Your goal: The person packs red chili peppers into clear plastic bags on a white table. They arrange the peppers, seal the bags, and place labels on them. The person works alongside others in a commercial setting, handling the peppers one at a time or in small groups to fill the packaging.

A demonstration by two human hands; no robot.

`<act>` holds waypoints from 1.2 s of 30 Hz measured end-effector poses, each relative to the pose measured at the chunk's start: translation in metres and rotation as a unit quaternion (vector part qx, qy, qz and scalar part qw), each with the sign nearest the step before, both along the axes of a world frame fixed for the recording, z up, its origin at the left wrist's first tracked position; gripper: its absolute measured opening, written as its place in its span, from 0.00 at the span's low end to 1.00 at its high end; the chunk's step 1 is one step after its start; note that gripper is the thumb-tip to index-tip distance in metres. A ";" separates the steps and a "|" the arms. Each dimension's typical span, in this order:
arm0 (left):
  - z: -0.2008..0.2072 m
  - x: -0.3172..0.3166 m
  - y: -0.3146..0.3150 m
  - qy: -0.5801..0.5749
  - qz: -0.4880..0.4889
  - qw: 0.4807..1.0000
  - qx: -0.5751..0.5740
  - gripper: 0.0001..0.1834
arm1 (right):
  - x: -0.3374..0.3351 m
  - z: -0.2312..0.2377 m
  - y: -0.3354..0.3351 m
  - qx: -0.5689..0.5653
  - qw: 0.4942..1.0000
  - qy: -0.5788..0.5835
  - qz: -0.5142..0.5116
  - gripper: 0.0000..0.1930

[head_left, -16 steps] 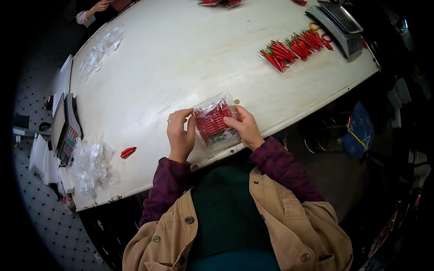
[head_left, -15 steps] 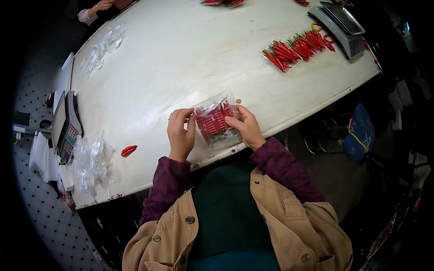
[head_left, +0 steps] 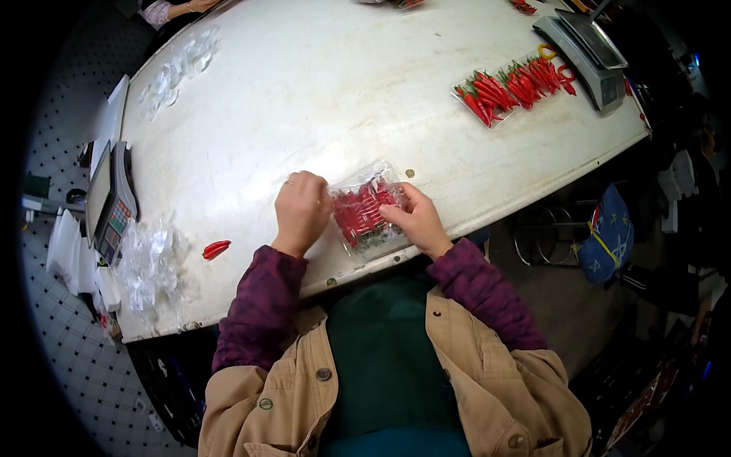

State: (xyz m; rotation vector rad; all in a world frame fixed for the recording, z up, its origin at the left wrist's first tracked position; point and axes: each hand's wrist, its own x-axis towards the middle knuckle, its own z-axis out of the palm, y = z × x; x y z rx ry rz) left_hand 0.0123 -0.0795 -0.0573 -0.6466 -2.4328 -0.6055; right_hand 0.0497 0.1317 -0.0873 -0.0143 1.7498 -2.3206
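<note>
A clear plastic bag of red chillies (head_left: 362, 209) rests near the front edge of the white table, its green stems toward me. My right hand (head_left: 419, 219) grips its right side, thumb pressed on top. Beside the bag's left edge, my left hand (head_left: 301, 209) is closed with its fingers curled; whatever its fingertips hold is hidden. To the left of that hand lies a loose red chilli (head_left: 216, 249).
Crumpled clear bags (head_left: 152, 266) lie beside a scale (head_left: 112, 206) at left, more bags (head_left: 179, 68) at far left. Trays of red chillies (head_left: 487, 97) stand by another scale (head_left: 586, 57) at far right. Another person's hand (head_left: 202, 5) shows at the top left.
My left hand has shifted a little left and its fingers have curled in more. My right hand keeps its grip on the bag. The view has shifted slightly.
</note>
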 end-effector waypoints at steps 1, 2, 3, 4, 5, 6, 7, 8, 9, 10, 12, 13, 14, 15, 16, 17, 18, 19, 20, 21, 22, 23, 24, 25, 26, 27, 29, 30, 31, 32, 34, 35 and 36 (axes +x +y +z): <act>-0.002 -0.004 -0.005 -0.054 0.028 0.996 0.067 0.06 | -0.001 -0.002 -0.001 0.012 1.000 0.010 0.004 0.15; -0.002 -0.010 -0.008 -0.106 0.064 0.982 0.142 0.02 | -0.002 -0.002 0.001 0.017 1.000 0.001 0.007 0.15; -0.003 -0.017 -0.013 -0.161 0.085 0.955 0.235 0.01 | -0.002 0.001 0.001 0.024 1.000 -0.009 0.011 0.15; -0.003 -0.022 -0.017 -0.214 0.105 0.916 0.324 0.01 | -0.002 0.003 0.001 0.031 0.999 -0.020 0.014 0.15; 0.001 -0.024 -0.021 -0.249 0.108 0.891 0.364 0.05 | -0.001 0.002 0.000 0.022 1.000 -0.017 0.010 0.15; 0.007 -0.024 -0.018 -0.243 0.054 0.914 0.319 0.06 | -0.001 0.002 0.000 0.013 1.000 -0.012 0.005 0.15; 0.013 -0.022 -0.011 -0.237 -0.001 0.932 0.273 0.08 | -0.001 0.000 0.000 0.006 1.000 -0.009 -0.001 0.15; 0.020 -0.018 -0.002 -0.230 -0.056 0.945 0.225 0.10 | -0.001 -0.001 0.001 0.005 1.000 -0.009 0.001 0.15; 0.030 -0.008 0.008 -0.232 -0.077 0.959 0.146 0.15 | -0.002 -0.001 0.001 0.002 1.000 -0.010 0.004 0.15; 0.031 -0.008 0.016 -0.156 -0.113 0.978 0.079 0.12 | -0.003 -0.002 0.001 0.000 1.000 -0.010 0.007 0.15; 0.019 -0.013 0.015 -0.180 -0.106 0.977 0.036 0.06 | -0.002 -0.001 0.002 0.010 1.000 -0.006 0.023 0.15; 0.015 -0.017 0.015 -0.162 -0.066 0.984 0.046 0.05 | -0.001 -0.001 0.002 0.016 0.999 -0.005 0.030 0.16; 0.012 -0.023 0.015 -0.144 -0.025 0.988 0.055 0.05 | -0.002 0.000 0.001 0.023 0.999 0.000 0.033 0.15; 0.009 -0.031 0.012 -0.169 -0.022 0.976 0.136 0.05 | -0.002 0.002 0.001 0.030 0.999 0.004 0.036 0.15; 0.010 -0.036 0.009 -0.201 0.008 0.963 0.179 0.07 | -0.002 0.004 0.000 0.038 0.998 0.008 0.042 0.15; 0.008 -0.052 -0.004 -0.188 0.062 0.956 0.217 0.07 | -0.002 0.006 0.000 0.024 0.999 0.002 0.041 0.15; 0.005 -0.062 -0.018 -0.173 0.116 0.944 0.254 0.08 | 0.000 0.007 -0.001 0.010 0.999 -0.003 0.041 0.15; 0.016 -0.060 -0.019 -0.196 0.127 0.946 0.224 0.08 | -0.001 0.007 0.001 -0.003 0.999 -0.010 0.034 0.15; 0.032 -0.053 -0.020 -0.219 0.139 0.946 0.193 0.08 | -0.002 0.005 0.003 0.009 0.999 -0.009 0.032 0.15; 0.038 -0.044 -0.015 -0.194 0.077 0.966 0.154 0.08 | -0.003 0.002 0.004 0.021 0.999 -0.009 0.026 0.15; 0.038 -0.034 -0.010 -0.132 -0.010 0.984 0.117 0.04 | -0.004 0.000 0.004 0.031 0.999 -0.011 0.025 0.15; 0.045 -0.022 -0.003 -0.141 -0.102 0.980 0.092 0.05 | -0.004 0.001 0.003 0.021 1.000 -0.015 0.015 0.15; 0.056 -0.011 0.005 -0.100 -0.144 0.984 0.006 0.08 | -0.004 0.002 0.002 0.011 1.000 -0.018 0.006 0.15; 0.061 0.000 0.011 -0.107 -0.147 0.983 -0.032 0.08 | -0.004 0.004 0.002 0.002 1.000 -0.023 -0.002 0.15; 0.064 0.007 0.013 -0.114 -0.151 0.979 -0.071 0.08 | -0.004 0.004 0.001 -0.003 1.000 -0.020 0.002 0.15; 0.054 0.006 0.012 -0.110 -0.153 0.979 -0.080 0.08 | -0.004 0.003 0.001 -0.003 1.000 -0.019 0.001 0.15; 0.036 0.009 0.005 -0.105 -0.147 0.978 -0.106 0.09 | -0.003 0.003 0.002 0.004 1.000 -0.014 0.017 0.14; 0.034 0.009 0.004 -0.126 -0.147 0.978 -0.075 0.08 | -0.004 0.001 0.002 0.015 0.999 -0.010 0.026 0.14; 0.032 0.010 0.003 -0.147 -0.148 0.977 -0.045 0.07 | -0.005 0.000 0.002 0.026 0.999 -0.005 0.035 0.14; 0.031 0.010 0.002 -0.168 -0.149 0.974 -0.014 0.06 | -0.004 0.000 0.002 0.031 0.999 -0.005 0.036 0.14; 0.035 0.009 -0.010 -0.312 -0.113 0.915 0.231 0.01 | -0.002 0.003 0.003 0.042 0.999 -0.003 0.034 0.15; 0.039 0.007 -0.015 -0.389 -0.119 0.809 0.424 0.05 | -0.002 0.005 0.003 0.034 0.999 -0.005 0.031 0.15; 0.048 0.005 -0.015 -0.424 -0.093 0.757 0.488 0.04 | -0.003 0.007 0.003 0.027 0.999 -0.006 0.033 0.15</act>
